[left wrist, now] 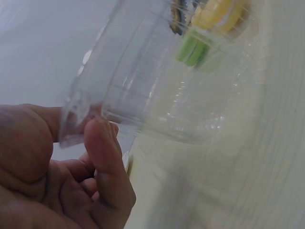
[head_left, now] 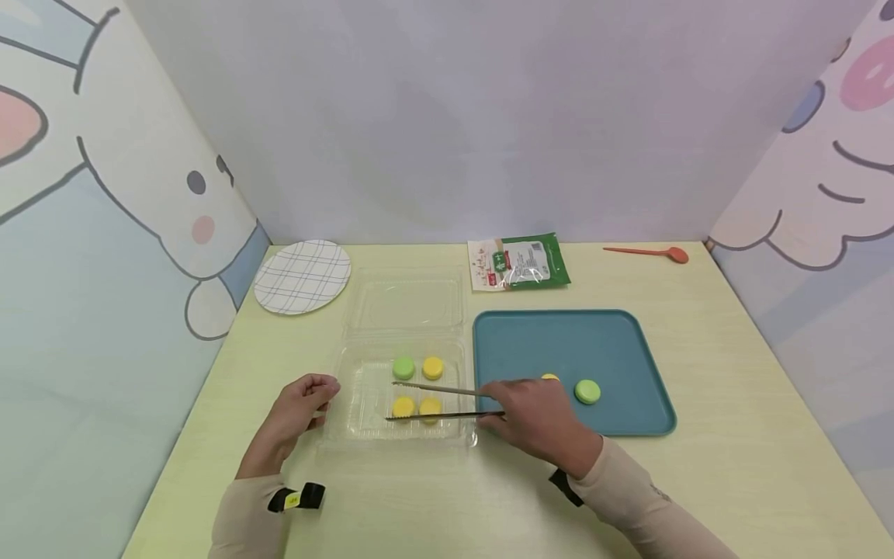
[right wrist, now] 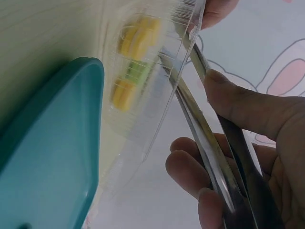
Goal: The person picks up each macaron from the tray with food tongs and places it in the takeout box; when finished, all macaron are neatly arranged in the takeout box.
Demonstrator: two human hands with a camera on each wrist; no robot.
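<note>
Clear plastic, hard to trace against the pale table, forms the open box (head_left: pixel 365 392) in front of the person, its see-through lid (head_left: pixel 405 303) laid back behind it. From where I stand, the left hand (head_left: pixel 296 407) pinches the box's left rim between thumb and finger; the other fingers are curled, partly out of sight. Metal tongs (head_left: pixel 450 389) are gripped in the right hand (head_left: pixel 534 419), their tips spread apart over the box with nothing between them. I cannot tell how high they hang.

Inside sit a green round (head_left: pixel 403 367) and a yellow round (head_left: pixel 433 367) at the back, with two more yellow rounds (head_left: pixel 403 405) in front, partly crossed by the nearer tong arm. On the blue tray (head_left: pixel 559 334) to the right lies another green round (head_left: pixel 587 391); beside it, a yellow one (head_left: pixel 550 377) is mostly hidden by the right hand. The right wrist's view cuts off much of that tray, and box ridges blur the rounds.
</note>
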